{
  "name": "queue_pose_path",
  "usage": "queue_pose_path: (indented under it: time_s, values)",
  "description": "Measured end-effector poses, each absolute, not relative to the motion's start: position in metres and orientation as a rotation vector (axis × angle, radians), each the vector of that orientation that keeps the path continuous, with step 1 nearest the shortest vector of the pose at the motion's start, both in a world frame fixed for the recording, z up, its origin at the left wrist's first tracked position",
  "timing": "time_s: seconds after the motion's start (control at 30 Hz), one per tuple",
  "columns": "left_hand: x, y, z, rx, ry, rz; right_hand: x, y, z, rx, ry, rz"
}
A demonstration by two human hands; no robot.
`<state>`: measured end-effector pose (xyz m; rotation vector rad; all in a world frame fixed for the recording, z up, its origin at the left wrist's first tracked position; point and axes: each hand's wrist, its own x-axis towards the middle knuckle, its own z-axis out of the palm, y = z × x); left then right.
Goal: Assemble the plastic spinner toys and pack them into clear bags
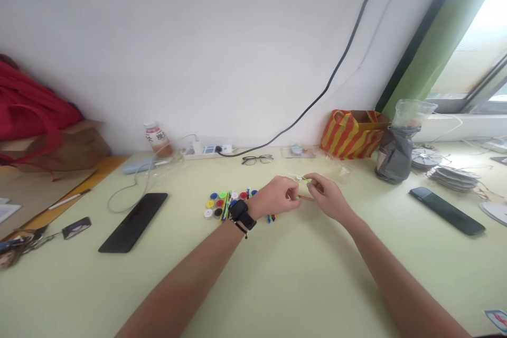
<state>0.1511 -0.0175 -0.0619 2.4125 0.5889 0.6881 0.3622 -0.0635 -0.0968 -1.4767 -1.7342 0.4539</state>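
Note:
My left hand (277,195), with a black watch (241,213) on its wrist, is closed in a pinch at one end of a thin orange stick (305,198). My right hand (329,199) is at the stick's other end, its fingers pinched on a thin green stick (306,179). A small white round piece (299,177) sits by the green stick's far end. How these parts join is too small to tell. Left of my left hand lie several coloured round pieces (209,204) and a bundle of coloured sticks (225,206), partly hidden by my wrist.
Eyeglasses (257,159), a power strip (208,150) and a bottle (157,140) stand along the wall. A black phone-like slab (133,222) lies left, a dark phone (447,211) right. A striped bag (352,134), grey bag (395,153) and stacked discs (453,177) are at the back right.

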Motion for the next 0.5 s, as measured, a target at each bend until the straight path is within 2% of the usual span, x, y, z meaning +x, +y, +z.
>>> queue_pose_path:
  time_s: [0.1,0.17,0.3,0.5]
  values:
    - [0.153,-0.017,-0.069,2.495,0.555,0.586,0.369,-0.062,-0.105,-1.604,-1.860,0.184]
    - [0.154,-0.017,-0.074,2.575,0.560,0.512,0.369,-0.063,-0.109,-1.655,-1.980,0.122]
    - [0.150,-0.011,-0.079,2.705,0.611,0.443,0.365,-0.063,-0.112,-1.671,-2.146,0.111]
    - [0.143,-0.003,-0.080,2.722,0.641,0.467,0.363,-0.060,-0.115,-1.721,-2.093,0.215]
